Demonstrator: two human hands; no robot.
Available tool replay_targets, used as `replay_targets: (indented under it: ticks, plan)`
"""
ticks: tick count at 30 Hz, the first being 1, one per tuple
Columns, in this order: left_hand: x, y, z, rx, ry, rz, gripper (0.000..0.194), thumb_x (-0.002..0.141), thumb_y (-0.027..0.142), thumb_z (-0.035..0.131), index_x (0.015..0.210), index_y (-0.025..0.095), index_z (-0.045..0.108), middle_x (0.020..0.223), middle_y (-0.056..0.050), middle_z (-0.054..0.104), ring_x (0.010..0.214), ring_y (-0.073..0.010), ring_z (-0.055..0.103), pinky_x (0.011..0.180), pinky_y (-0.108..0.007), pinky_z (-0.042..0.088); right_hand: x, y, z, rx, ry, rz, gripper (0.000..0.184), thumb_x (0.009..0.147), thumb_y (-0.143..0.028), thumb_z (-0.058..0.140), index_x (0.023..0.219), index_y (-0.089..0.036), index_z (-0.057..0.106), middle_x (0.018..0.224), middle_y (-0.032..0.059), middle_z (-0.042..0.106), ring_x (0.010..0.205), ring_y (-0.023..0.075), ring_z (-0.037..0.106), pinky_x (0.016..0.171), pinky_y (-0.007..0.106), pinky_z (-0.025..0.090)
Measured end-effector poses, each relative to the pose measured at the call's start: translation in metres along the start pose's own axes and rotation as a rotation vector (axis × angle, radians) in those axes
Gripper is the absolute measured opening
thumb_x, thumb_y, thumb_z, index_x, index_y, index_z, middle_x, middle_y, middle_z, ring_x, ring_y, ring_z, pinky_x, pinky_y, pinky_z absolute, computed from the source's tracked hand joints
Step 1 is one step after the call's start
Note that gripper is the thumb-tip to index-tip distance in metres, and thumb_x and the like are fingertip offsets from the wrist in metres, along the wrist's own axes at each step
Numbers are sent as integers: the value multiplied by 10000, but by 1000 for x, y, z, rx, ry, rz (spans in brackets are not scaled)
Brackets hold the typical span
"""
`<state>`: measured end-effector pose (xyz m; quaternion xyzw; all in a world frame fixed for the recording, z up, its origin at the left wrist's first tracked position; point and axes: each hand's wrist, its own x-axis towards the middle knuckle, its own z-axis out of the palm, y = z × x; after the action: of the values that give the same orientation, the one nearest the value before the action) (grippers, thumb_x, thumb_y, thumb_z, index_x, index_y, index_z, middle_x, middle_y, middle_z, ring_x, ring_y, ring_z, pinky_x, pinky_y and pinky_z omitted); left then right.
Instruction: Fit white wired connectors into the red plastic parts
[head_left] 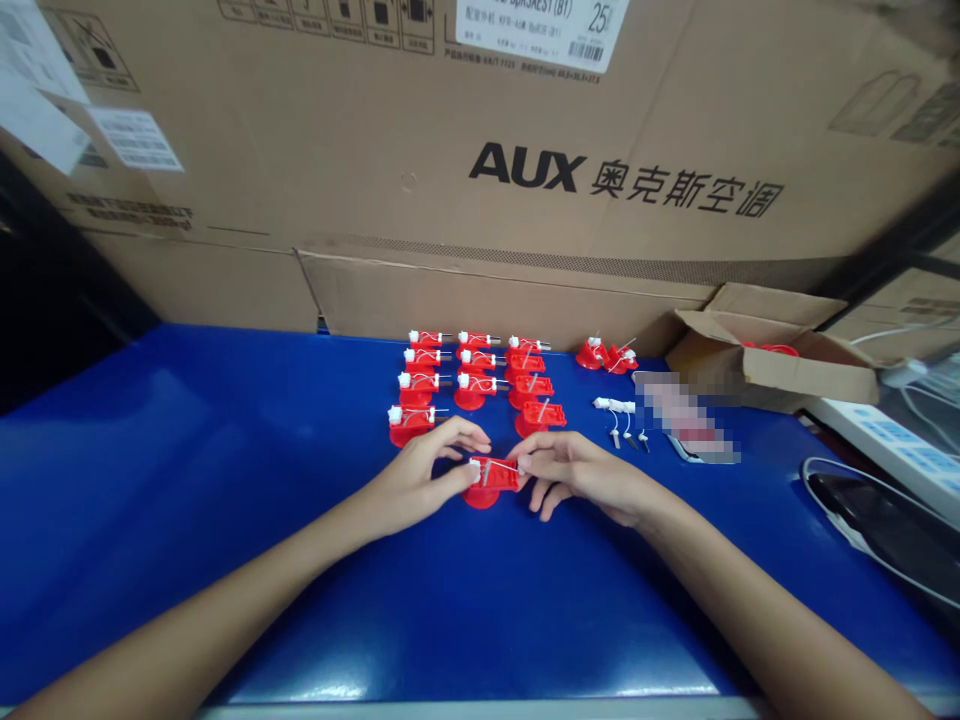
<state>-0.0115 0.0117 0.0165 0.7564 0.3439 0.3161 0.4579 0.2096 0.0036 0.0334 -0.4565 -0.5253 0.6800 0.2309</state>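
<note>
**Left hand [416,485] and right hand [581,478] grasping a red moulded part [491,476] on the blue surface [187,470]**

Both hands are closed on the part, with its round base facing down. The left fingers [457,436] and thumb clasp the end carrying the white connector [475,467]. The right fingertips [531,463] pinch the opposite end. A thin white wire [499,465] runs across the part's top. Just beyond the hands, similar red parts [469,385] stand in close columns. To the right lie a bundle of white leads [613,405] and an open carton [780,365]. A large AUX carton [525,170] stands behind the surface.
</note>
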Motion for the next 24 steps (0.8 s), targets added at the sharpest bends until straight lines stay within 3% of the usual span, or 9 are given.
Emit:
replay_targets:
  ticks: [4,8,13,17,20,24]
  plan:
    - [2,-3,-10,-26,-76,-108,212,834,237,514,1040,194,544,1090,-63,589,1065,-198,553,894,-353,454,-1,1,2,-31,23,-5,262,784,-328,635,969,-155,570,713,11,583,591,119,611,509,235,534]
    - [-2,-5,-12,255,-150,-33,467,691,343,702,1109,225,532,1123,-58,578,1038,-231,550,886,-394,448,-2,0,5,-76,0,-24,292,777,-353,641,989,-162,579,744,14,562,632,124,593,494,228,521]
    - [-7,3,-2,404,-35,104,299,753,282,642,1027,201,555,973,-28,623,883,-183,592,801,-333,468,-3,-3,12,-98,32,-120,311,812,-438,576,962,-168,611,887,55,571,804,159,567,550,241,523]
    - [-12,13,6,462,53,277,279,760,213,604,1029,165,544,940,-43,592,851,-164,568,773,-291,471,-6,-2,18,-100,97,-277,313,860,-448,507,979,-184,625,984,60,599,883,161,560,722,286,503]
    - [-15,16,8,523,125,399,326,754,199,601,1068,135,541,939,-71,578,865,-173,555,778,-295,475,-9,-1,20,-96,101,-397,239,868,-382,531,996,-203,624,1001,42,609,908,149,560,812,287,454]
    - [-18,15,7,557,178,481,337,762,205,608,1081,116,545,929,-85,571,852,-168,554,754,-282,488,-9,0,21,-47,28,-445,212,793,-262,656,996,-226,608,979,10,594,910,128,549,794,246,430]
